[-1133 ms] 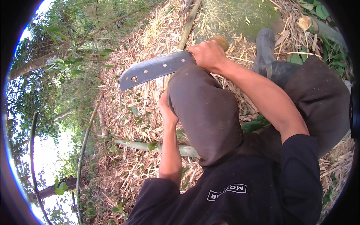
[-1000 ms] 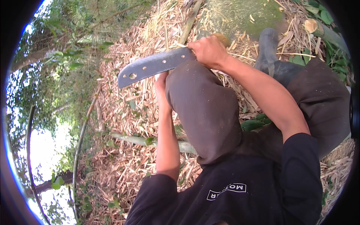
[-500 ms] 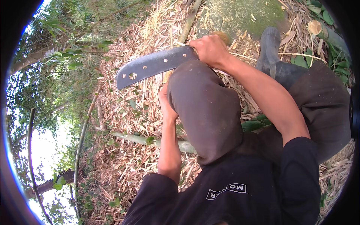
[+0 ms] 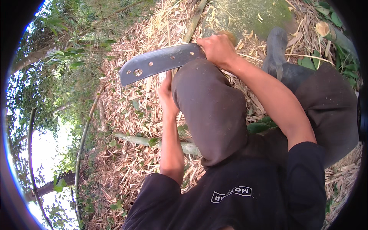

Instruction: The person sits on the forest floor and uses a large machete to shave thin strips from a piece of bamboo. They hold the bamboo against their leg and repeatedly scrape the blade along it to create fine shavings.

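My right hand point(image 4: 217, 50) is closed round the wooden handle point(image 4: 229, 36) of a machete. The broad dark machete blade point(image 4: 161, 61) points left, with several round holes along it, and lies just beyond my raised knee. Under the blade, my left hand point(image 4: 167, 94) is beside the knee, thumb upward, its fingers partly hidden by the trouser leg. It grips a thin pale bamboo strip point(image 4: 169, 32), which passes behind the blade and shows again above it.
My raised knee point(image 4: 209, 111) stands between my forearms. A bamboo pole point(image 4: 142, 141) lies on the dry leaf litter point(image 4: 122, 168). A mossy stone point(image 4: 249, 17) is ahead, a cut bamboo end point(image 4: 322, 28) at far right, and a dark boot point(image 4: 276, 50) nearby. Greenery fills the left.
The machete blade has shifted slightly up and turned a little in my right hand. My left hand has moved slightly left and its thumb now shows below the blade.
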`<state>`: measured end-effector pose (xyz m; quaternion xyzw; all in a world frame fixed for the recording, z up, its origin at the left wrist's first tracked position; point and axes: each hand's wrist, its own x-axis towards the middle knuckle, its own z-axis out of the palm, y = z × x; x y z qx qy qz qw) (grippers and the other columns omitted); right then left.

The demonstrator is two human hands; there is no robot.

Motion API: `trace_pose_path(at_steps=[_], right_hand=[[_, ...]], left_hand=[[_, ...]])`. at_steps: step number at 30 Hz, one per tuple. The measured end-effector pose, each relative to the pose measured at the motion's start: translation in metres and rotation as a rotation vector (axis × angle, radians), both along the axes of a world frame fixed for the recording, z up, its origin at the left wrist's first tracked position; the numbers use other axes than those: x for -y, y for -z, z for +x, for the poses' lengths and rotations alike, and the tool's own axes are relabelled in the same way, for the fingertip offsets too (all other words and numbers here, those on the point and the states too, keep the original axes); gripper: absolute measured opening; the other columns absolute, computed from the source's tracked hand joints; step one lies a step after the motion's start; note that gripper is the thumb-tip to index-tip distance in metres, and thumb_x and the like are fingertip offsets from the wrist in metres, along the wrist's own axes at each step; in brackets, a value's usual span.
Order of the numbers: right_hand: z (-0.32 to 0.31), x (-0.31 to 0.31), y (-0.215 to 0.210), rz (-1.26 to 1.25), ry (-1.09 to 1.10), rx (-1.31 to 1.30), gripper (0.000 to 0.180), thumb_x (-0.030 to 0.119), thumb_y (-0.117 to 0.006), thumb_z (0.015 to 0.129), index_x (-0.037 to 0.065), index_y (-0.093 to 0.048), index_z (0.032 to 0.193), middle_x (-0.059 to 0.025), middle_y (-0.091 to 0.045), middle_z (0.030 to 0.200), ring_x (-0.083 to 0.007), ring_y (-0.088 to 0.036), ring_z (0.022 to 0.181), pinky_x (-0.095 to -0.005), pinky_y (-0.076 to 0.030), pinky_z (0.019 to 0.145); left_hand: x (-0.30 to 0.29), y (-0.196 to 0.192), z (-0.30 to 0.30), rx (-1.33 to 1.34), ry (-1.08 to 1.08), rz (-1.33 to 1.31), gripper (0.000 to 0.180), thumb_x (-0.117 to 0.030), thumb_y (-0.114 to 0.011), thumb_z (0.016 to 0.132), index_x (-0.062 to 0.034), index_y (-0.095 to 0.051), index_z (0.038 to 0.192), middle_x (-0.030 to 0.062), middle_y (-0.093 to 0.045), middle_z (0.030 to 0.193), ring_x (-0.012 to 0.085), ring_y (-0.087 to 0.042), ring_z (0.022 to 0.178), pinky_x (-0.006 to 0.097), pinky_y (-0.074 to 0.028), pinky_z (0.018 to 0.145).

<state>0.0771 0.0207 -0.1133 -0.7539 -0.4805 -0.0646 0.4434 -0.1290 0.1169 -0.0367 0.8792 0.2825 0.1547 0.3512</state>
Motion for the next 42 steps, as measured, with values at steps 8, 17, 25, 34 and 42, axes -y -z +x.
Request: trace_pose_path(at_steps=[8,17,25,34,42], right_hand=[[-0.007,0.002,0.002,-0.045,0.013,-0.008,0.020,0.014,-0.051,0.082,0.008,-0.070,0.080,-0.0183,-0.069,0.070,-0.0340,-0.071,0.067,-0.0474,-0.057,0.063],[-0.011,-0.004,-0.009,-0.064,0.005,-0.014,0.021,0.023,-0.059,0.082,0.007,-0.071,0.082,-0.0168,-0.070,0.073,-0.0346,-0.070,0.068,-0.0454,-0.056,0.065],[-0.002,-0.002,-0.005,-0.064,-0.018,-0.008,0.020,0.021,-0.059,0.081,0.006,-0.072,0.083,-0.0163,-0.071,0.074,-0.0329,-0.071,0.066,-0.0451,-0.056,0.064],[-0.001,-0.004,0.003,-0.021,-0.009,-0.011,0.019,0.021,-0.059,0.081,0.006,-0.071,0.080,-0.0167,-0.070,0.073,-0.0331,-0.070,0.066,-0.0447,-0.055,0.063],[-0.013,0.007,-0.007,-0.151,0.033,-0.106,0.024,0.015,-0.050,0.083,0.008,-0.073,0.082,-0.0199,-0.069,0.070,-0.0355,-0.071,0.067,-0.0471,-0.057,0.063]], left_hand=[[0.029,0.025,-0.065,0.024,-0.157,-0.282,0.026,-0.014,-0.062,0.095,0.0056,-0.066,0.111,0.0095,-0.071,0.087,0.0139,-0.065,0.079,0.031,-0.053,0.070],[-0.025,0.020,0.033,0.238,-0.096,-0.428,0.030,-0.018,-0.049,0.104,0.0043,-0.061,0.120,0.0123,-0.069,0.100,0.0182,-0.065,0.082,0.034,-0.053,0.075],[-0.043,0.040,0.049,0.181,0.055,-0.260,0.031,-0.019,-0.052,0.102,0.0040,-0.060,0.120,0.0148,-0.069,0.101,0.0210,-0.065,0.083,0.036,-0.053,0.075],[-0.009,0.033,-0.008,0.166,0.187,0.088,0.031,-0.023,-0.053,0.102,0.0039,-0.060,0.115,0.0150,-0.070,0.097,0.0235,-0.064,0.078,0.038,-0.053,0.071],[0.035,0.026,-0.104,0.115,-0.118,-0.471,0.032,-0.031,-0.043,0.107,-0.0025,-0.057,0.105,-0.0024,-0.050,0.070,0.0024,-0.044,0.057,0.019,-0.035,0.052]])
